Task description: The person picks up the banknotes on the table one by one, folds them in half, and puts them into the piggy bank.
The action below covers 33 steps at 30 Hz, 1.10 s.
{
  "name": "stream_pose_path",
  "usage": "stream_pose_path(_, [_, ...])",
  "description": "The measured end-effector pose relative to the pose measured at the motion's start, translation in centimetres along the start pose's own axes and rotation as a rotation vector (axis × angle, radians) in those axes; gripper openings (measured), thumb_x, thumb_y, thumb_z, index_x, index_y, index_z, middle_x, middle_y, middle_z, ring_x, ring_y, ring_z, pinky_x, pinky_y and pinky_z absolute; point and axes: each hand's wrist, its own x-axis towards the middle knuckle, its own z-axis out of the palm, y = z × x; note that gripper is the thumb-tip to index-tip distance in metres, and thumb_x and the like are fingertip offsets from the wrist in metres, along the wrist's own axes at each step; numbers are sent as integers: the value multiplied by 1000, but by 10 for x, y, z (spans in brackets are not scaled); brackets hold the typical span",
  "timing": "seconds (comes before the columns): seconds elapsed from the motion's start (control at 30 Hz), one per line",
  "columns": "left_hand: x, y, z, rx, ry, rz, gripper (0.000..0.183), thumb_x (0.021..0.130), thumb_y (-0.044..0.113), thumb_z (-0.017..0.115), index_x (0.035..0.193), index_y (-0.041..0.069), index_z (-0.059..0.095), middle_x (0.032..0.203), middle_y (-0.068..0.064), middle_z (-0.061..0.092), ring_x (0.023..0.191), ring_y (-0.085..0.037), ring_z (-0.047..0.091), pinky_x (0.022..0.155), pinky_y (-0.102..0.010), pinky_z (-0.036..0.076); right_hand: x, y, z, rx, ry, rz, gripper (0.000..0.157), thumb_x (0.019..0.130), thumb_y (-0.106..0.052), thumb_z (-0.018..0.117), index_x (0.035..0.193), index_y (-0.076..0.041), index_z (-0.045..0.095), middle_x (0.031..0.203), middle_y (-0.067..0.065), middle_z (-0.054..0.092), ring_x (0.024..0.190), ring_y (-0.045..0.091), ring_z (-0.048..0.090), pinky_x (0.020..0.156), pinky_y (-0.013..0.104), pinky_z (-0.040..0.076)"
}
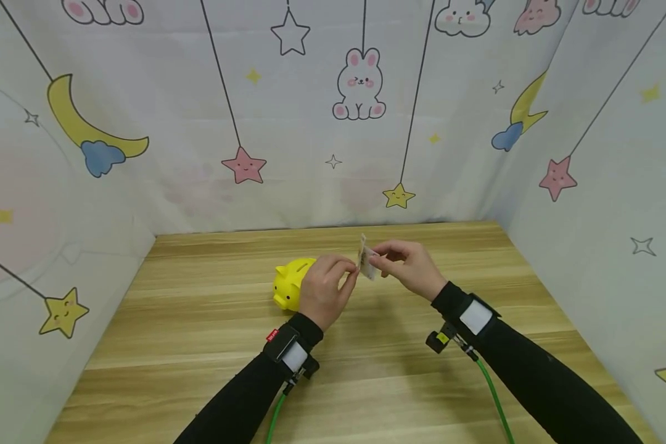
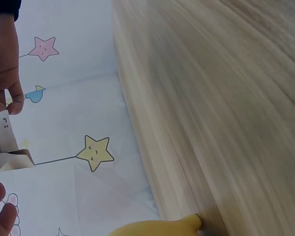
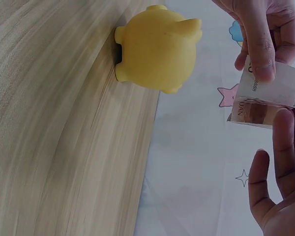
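Both hands meet over the table at a folded paper banknote (image 1: 370, 267). My left hand (image 1: 324, 288) pinches its left edge between thumb and fingertips. From the other side, my right hand (image 1: 407, 265) holds it with thumb and fingers. The fold shows in the right wrist view, where the banknote (image 3: 285, 89) has a pale outer side and a brownish inner part with printing. Just left of my left hand stands a yellow piggy bank (image 1: 288, 283), partly hidden behind that hand in the head view. A slot is visible on its back.
The wooden table (image 1: 211, 345) ends at a white curtain (image 1: 311, 203) printed with stars, moons and bunnies, which also closes off the sides. Each wrist carries a strapped camera with a green cable (image 1: 494, 394) trailing toward the near edge.
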Motion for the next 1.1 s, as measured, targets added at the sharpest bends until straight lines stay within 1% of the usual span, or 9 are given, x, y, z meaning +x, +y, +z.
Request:
stream_pose_path(0.07, [0,0,-1,13,-5,7,13,82,16,75,89,14,64,92,6,56,88,-11,52,81,-21,40,-1,-1,0,11,-17,11,17,92,-4,59,108,-3,62,93,7,62,69,27,59,64,36,48])
stream_pose_path(0.27, [1,3,-4,65,-35,41,11,84,17,72,89,14,63,92,5,54,88,-11,51,81,-22,40,-4,-2,0,24,-52,38,22,93,-8,60,114,-5,61,97,6,63,71,29,60,66,42,48])
stream_pose_path(0.37, [3,5,-6,99,-53,59,10,84,19,72,89,14,64,93,5,54,88,-11,51,82,-23,40,-5,-3,0,32,-67,37,24,93,-8,59,117,-5,60,99,5,63,72,28,60,68,42,48])
stream_pose_path(0.5, [6,8,-8,175,-85,99,11,85,20,71,91,14,65,92,4,54,88,-12,50,82,-24,40,-5,-4,1,41,-83,32,25,93,-8,60,118,-4,59,101,4,63,71,28,60,69,39,48])
stream_pose_path(0.6, [8,11,-9,226,-105,120,11,85,21,71,91,14,65,91,4,54,87,-12,50,80,-25,41,-5,-6,3,42,-78,32,24,92,-10,61,115,-3,59,99,5,63,69,27,60,66,37,49])
stream_pose_path(0.87, [11,15,-9,298,-154,130,12,86,24,71,91,15,66,89,3,53,86,-13,50,78,-27,42,-4,-7,7,3,-32,29,21,89,-10,65,108,-1,61,92,5,63,64,25,60,60,37,48])
stream_pose_path(1.0, [12,15,-9,354,-168,154,14,86,26,71,91,14,65,88,3,53,86,-14,50,77,-27,42,-3,-9,7,5,-24,13,20,89,-9,65,107,0,61,90,5,64,61,26,61,58,36,49])
stream_pose_path(1.03, [12,15,-9,367,-173,156,14,86,27,71,91,14,65,88,3,52,86,-14,50,76,-27,42,-2,-9,8,-3,-22,9,19,89,-9,64,107,-1,62,89,5,64,60,25,61,56,33,48])
stream_pose_path(1.1, [13,16,-9,389,-181,154,15,87,27,70,92,14,64,89,2,53,86,-15,50,76,-27,42,-2,-10,8,-18,-11,0,16,91,-8,63,106,-2,62,88,5,64,59,25,60,54,33,47])
